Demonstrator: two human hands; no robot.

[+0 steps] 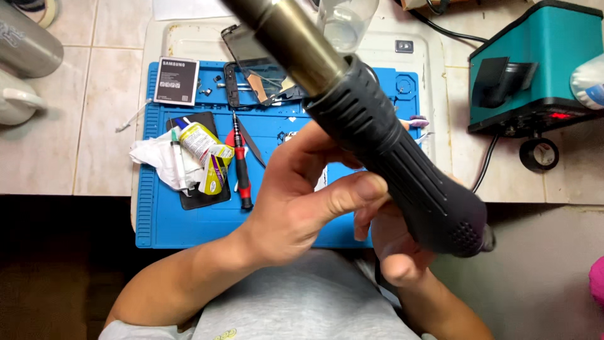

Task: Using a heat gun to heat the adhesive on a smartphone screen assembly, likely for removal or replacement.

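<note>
A hot air gun (402, 170) with a black ribbed handle and a brass-coloured metal nozzle fills the middle of the view, held close to the camera, nozzle pointing up-left. My left hand (296, 208) grips the handle from the left, thumb pressed on its side. Under the rear end of the handle, my right hand (393, 249) has its fingers curled on it. Below lies a blue repair mat (163, 214) with a disassembled phone frame (242, 79) and a flat battery (176, 80).
On the mat are a red-and-black screwdriver (241, 170), a yellow glue tube (202, 146), crumpled white tissue (154, 157) and a dark blade tool (253, 150). A teal rework station (535, 63) and a tape roll (539, 153) stand right; a clear cup (346, 22) is behind.
</note>
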